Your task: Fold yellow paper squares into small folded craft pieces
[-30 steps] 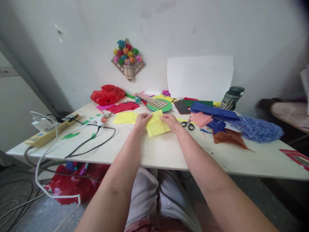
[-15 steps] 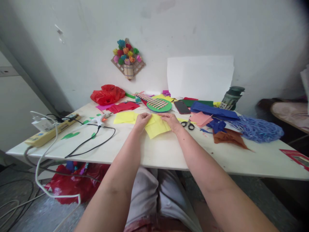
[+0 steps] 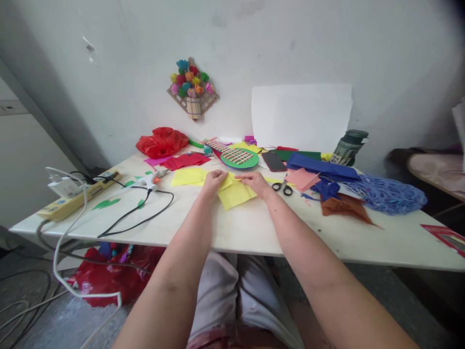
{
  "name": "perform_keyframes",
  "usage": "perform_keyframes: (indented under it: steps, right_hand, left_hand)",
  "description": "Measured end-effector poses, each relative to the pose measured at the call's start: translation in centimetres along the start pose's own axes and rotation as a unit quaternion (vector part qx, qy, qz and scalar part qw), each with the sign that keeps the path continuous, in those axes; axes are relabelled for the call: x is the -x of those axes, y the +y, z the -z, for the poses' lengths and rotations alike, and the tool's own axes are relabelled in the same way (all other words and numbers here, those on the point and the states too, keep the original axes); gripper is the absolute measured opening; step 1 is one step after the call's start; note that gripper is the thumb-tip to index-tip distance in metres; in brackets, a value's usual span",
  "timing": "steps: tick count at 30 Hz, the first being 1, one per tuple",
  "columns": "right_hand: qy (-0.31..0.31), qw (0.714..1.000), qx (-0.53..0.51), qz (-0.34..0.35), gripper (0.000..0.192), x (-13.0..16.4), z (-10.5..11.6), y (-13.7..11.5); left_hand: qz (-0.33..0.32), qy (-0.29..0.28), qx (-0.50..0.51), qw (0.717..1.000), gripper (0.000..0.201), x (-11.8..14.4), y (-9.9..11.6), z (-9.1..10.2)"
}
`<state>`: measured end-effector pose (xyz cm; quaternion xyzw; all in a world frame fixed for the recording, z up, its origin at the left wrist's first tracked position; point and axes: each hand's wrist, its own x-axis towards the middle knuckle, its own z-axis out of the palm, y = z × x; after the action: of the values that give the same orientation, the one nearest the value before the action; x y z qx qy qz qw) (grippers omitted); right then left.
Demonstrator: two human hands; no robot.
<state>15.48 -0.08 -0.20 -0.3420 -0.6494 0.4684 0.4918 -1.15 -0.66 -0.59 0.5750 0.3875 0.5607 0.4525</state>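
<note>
Nearest are the person's pale trousers (image 3: 214, 295), with a red bag (image 3: 100, 281) on the floor to the left, under the white table (image 3: 247, 237). Over the middle of the table, the left hand (image 3: 214, 184) pinches the far left part of a yellow paper (image 3: 238, 196) between thumb and fingers; the right hand (image 3: 255, 184) pinches at its far right part, and the paper's near corner points toward the person. Green paper leaves (image 3: 105, 204) lie to the left, near a power strip (image 3: 72, 199) and a glue gun (image 3: 147, 182). More yellow sheets (image 3: 187, 177) lie just left of the left hand. Scissors (image 3: 287, 190) lie just right of the right hand, with brown paper (image 3: 345, 209) and blue string (image 3: 392, 194) farther right. Beyond the hands are a green toy guitar (image 3: 250, 161) and a phone (image 3: 273, 162). Farthest, paper flowers (image 3: 189, 76) hang on the wall.
</note>
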Motion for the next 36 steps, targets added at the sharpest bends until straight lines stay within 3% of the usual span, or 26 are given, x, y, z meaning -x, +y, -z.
perform_keyframes:
  steps: [20, 27, 31, 36]
  right_hand:
    - [-0.002, 0.996, 0.087, 0.033, 0.024, -0.2, 0.0, 0.4]
    - [0.005, 0.996, 0.086, 0.02, 0.024, -0.2, 0.0, 0.4]
    - [-0.003, 0.995, 0.097, 0.034, 0.025, -0.3, 0.0, 0.6]
    - [-0.01, 0.993, 0.108, 0.036, 0.027, -0.1, -0.1, 0.4]
  left_hand:
    - [0.013, -0.004, -0.014, 1.0, 0.025, -0.3, -0.3, 0.2]
    - [0.063, 0.041, -0.025, 0.997, 0.026, -0.9, -0.8, 0.2]
    - [0.005, 0.017, -0.084, 0.996, 0.035, -0.2, -0.2, 0.1]
    - [-0.003, 0.016, -0.114, 0.993, 0.037, 0.0, -0.2, 0.1]
